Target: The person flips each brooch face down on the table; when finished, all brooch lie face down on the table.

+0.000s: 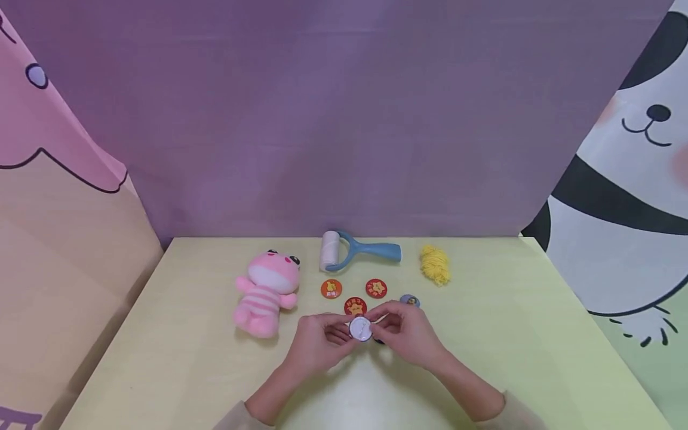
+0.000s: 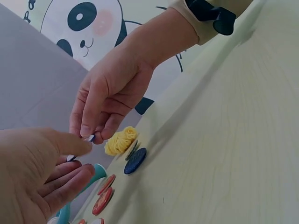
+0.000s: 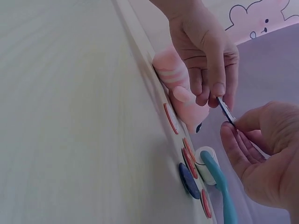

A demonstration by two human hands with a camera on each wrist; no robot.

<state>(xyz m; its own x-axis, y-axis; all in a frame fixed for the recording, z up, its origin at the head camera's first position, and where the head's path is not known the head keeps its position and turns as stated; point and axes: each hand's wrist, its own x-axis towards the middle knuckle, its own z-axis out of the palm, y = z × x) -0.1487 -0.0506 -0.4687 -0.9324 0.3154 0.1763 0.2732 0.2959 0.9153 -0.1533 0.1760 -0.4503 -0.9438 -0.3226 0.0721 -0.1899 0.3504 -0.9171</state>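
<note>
Between the two hands, above the table, is a round pin-back badge (image 1: pixel 361 328), its white back with the pin facing up. My left hand (image 1: pixel 319 346) pinches its left edge between thumb and fingers. On the opposite edge, the thumb and fingertips of my right hand (image 1: pixel 411 334) pinch it too. Edge-on, the badge (image 3: pixel 225 110) looks thin in the right wrist view. Just beyond the hands lie an orange badge (image 1: pixel 331 289), two red badges (image 1: pixel 376 288) and a light blue badge (image 1: pixel 409 300). A dark blue badge (image 2: pixel 135 161) is mostly hidden by the right hand in the head view.
A pink striped plush toy (image 1: pixel 263 292) lies on the left of the table (image 1: pixel 177 370). At the back is a blue-handled lint roller (image 1: pixel 376 251) with a white roll. A bundle of yellow yarn (image 1: pixel 435 265) lies to its right.
</note>
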